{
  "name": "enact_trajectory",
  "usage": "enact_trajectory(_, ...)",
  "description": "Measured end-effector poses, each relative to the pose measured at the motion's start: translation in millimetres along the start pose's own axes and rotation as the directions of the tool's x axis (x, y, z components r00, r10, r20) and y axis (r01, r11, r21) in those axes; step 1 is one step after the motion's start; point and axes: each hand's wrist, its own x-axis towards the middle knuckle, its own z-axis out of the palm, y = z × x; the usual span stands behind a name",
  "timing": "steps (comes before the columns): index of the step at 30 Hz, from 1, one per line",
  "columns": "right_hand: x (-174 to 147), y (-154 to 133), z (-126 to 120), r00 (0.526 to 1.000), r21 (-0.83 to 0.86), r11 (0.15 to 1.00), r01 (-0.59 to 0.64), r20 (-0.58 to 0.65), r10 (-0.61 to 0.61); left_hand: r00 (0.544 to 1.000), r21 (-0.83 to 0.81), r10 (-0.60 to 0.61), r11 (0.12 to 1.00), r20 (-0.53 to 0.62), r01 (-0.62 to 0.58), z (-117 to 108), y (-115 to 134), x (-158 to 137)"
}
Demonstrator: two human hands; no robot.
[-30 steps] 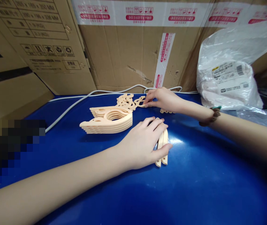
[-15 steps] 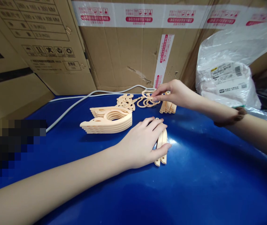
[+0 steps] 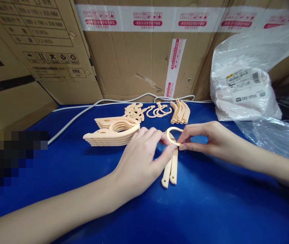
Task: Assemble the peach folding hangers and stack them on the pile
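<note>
One curved cream hook (image 3: 169,138) is pinched between thumb and fingers of the right hand (image 3: 207,139), while the left hand (image 3: 140,157) sits right up close to it over the blue counter (image 3: 210,213), clamped around the top end of two cream strips (image 3: 174,167). Can't really tell if the hook is seated in anything, fingers kinda block it. Just left there's a neat stack of cream frames (image 3: 111,139), and farther back a messy pile of small pieces (image 3: 134,112), some loose hooks (image 3: 152,116) and a bunch of short grooved pieces (image 3: 181,113).
</note>
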Motion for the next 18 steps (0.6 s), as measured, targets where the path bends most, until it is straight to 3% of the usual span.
enact_trajectory(4, -3.5, -7.6, 4.2, 0.996, -0.025, 0.996, 0.085, 0.003, -0.085, 0.987, -0.178, -0.154, 0.971, 0.049, 0.161, -0.1, -3.0, 2.8)
enact_trajectory(10, -10.9, -13.9, 9.8, 0.963, -0.277, 0.933, 0.231, -0.069, -0.259, 0.972, -0.431, -0.198, 0.872, 0.123, 0.232, 5.4, -7.1, 2.2)
enact_trajectory(18, -10.6, 2.0, 5.0, 0.944, -0.464, 0.882, 0.082, -0.246, -0.218, 0.960, -0.530, -0.245, 0.802, 0.132, 0.277, 1.8, -8.9, 9.0)
